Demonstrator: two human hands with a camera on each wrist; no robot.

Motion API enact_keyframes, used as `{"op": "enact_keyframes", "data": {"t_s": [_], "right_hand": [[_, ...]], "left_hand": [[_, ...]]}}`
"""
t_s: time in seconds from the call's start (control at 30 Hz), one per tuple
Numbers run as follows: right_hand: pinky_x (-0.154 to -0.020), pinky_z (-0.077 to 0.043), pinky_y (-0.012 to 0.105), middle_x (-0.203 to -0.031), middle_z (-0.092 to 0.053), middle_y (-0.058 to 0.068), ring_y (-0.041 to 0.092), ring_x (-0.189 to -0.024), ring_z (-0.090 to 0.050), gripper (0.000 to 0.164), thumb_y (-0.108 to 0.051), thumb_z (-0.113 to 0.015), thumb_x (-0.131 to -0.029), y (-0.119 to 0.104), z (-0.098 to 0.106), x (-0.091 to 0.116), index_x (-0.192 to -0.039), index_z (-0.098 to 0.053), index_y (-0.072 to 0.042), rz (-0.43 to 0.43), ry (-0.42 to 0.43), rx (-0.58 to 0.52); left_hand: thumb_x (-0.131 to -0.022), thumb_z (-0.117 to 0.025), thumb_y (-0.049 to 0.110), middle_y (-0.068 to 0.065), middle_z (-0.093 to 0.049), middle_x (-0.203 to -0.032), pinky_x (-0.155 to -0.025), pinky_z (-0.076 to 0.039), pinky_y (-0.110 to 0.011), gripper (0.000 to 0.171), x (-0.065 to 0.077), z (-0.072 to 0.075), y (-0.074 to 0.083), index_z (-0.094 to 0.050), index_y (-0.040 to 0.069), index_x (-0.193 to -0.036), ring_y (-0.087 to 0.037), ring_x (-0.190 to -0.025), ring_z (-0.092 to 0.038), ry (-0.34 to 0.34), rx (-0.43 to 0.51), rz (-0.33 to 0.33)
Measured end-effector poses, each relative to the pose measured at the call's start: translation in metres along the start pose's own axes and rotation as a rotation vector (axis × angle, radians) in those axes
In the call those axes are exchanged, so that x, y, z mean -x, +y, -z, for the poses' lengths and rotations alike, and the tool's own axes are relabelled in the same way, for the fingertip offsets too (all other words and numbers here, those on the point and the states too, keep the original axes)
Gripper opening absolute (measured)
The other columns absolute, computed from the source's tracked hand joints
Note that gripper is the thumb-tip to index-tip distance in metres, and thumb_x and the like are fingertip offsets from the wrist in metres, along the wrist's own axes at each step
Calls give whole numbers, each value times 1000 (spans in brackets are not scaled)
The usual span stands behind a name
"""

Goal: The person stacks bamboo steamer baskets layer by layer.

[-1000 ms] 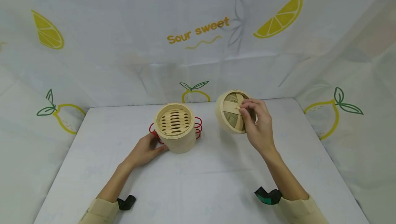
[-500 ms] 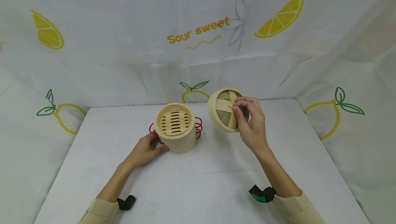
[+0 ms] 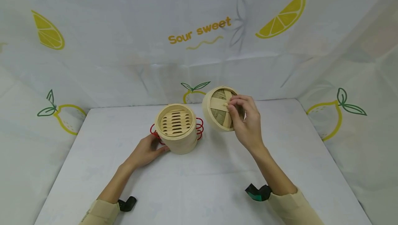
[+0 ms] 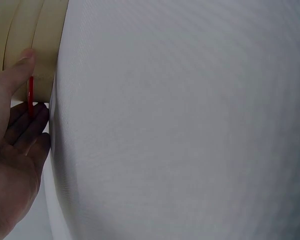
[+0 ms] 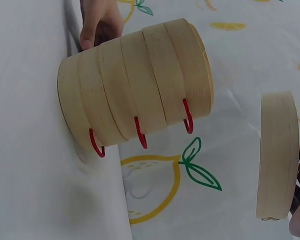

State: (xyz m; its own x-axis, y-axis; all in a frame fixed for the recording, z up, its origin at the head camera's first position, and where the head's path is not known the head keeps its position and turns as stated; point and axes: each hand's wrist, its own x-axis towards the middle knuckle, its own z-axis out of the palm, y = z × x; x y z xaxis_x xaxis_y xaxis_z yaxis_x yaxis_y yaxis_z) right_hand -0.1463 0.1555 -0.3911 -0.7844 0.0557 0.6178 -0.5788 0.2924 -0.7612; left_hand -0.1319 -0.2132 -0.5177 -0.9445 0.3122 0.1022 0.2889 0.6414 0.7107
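A round stack of bamboo steamer baskets (image 3: 183, 145) stands upright on the white-covered table, its slatted top tier (image 3: 176, 123) uncovered. Red loop handles (image 5: 141, 134) stick out along its sides. My left hand (image 3: 144, 151) holds the stack low at the left, thumb (image 4: 23, 62) against the wall and fingers reaching round behind a red loop. To the right, my right hand (image 3: 248, 124) pinches the small loop at the middle of the woven steamer lid (image 3: 219, 108). The lid hangs tilted in the air, its edge turned toward the stack and apart from it in the right wrist view.
A white cloth printed with lemons (image 3: 276, 17) hangs behind the table (image 3: 186, 197) and along both sides. Black straps (image 3: 127, 204) sit at the wrists by the sleeves.
My right hand has carried the lid left and slightly up, closer to the steamer stack. The left hand and the stack have kept their place.
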Motion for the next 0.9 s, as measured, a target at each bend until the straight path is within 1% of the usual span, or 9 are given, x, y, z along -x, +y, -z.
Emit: {"op": "enact_keyframes", "data": {"t_s": [0.13, 0.3, 0.67, 0.9], "right_hand": [[-114, -47, 15, -123, -63, 28, 14, -126, -58, 8, 7, -70, -100, -2, -4, -1, -103, -67, 14, 6, 0, -6], [-110, -48, 14, -122, -64, 28, 20, -124, -59, 8, 7, -71, -100, -4, -10, -2, -102, -68, 14, 22, -6, -12], [-105, -52, 11, -123, -63, 21, 30, -122, -62, 9, 5, -71, -101, -14, -29, -3, -104, -68, 13, 11, -57, -55], [-105, -54, 11, -124, -61, 22, 35, -122, -63, 9, 4, -70, -102, -15, -40, -1, -104, -67, 13, 3, -90, -100]], "left_hand": [[-94, -88, 29, -7, -75, -125, -119, -52, -56, 55, 0, 0, 0, -65, 6, -138, -30, -129, -70, -3, 5, 1], [-94, -88, 30, -6, -75, -124, -118, -52, -56, 55, 0, 0, 1, -65, 7, -138, -29, -129, -70, -4, 2, 5], [-94, -88, 29, -6, -75, -123, -117, -53, -56, 53, 1, 1, 0, -66, 6, -137, -27, -127, -70, 0, -2, 5], [-94, -88, 30, -6, -75, -124, -118, -52, -56, 54, 0, 0, -1, -65, 7, -138, -28, -128, -70, -1, -2, 3]]}}
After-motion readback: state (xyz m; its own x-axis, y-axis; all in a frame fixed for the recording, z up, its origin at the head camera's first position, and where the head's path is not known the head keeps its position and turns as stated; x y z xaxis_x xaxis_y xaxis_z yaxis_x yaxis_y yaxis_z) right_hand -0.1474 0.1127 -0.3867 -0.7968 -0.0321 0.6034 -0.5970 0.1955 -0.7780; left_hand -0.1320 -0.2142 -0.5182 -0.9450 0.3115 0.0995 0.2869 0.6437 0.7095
